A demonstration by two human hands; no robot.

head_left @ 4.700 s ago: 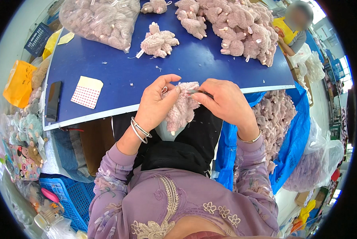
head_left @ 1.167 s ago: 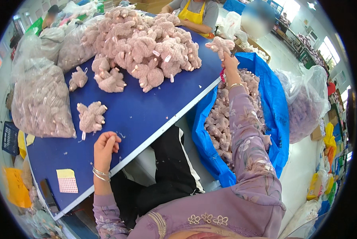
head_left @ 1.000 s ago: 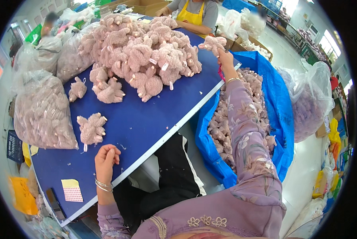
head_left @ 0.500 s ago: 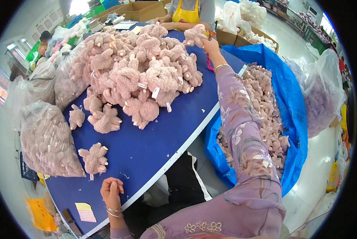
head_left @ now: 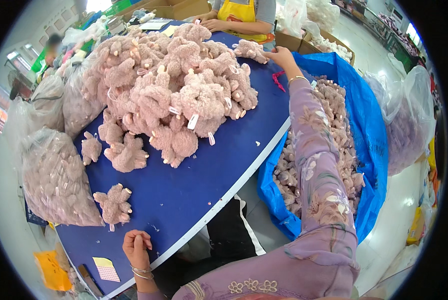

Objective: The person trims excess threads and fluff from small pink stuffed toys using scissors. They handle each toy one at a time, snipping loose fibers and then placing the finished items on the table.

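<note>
My right arm reaches across the table to a pink-beige plush toy (head_left: pixel 250 50) at the far right of the pile. The fingers of my right hand (head_left: pixel 283 56) are closed at the toy's right end. A bright pink cord (head_left: pixel 279 81) hangs or lies just below that hand; what it belongs to is hidden. My left hand (head_left: pixel 137 246) rests at the near table edge, fingers curled, with nothing visible in them. Just beyond it lies a single plush toy (head_left: pixel 114 204) with a small white tag. The large pile of similar plush toys (head_left: pixel 184 95) covers the far part of the table.
A blue sack (head_left: pixel 374 150) full of small plush toys stands right of the blue table (head_left: pixel 184 195). Clear bags of toys (head_left: pixel 59 180) line the left. A sticker sheet (head_left: pixel 106 270) lies near left. Across the table sits a person in a yellow apron (head_left: pixel 236 17).
My right hand has moved a little right and brought the plush toy lower, down to the tabletop. The pink cord now shows more fully. My left hand stays curled at the table edge.
</note>
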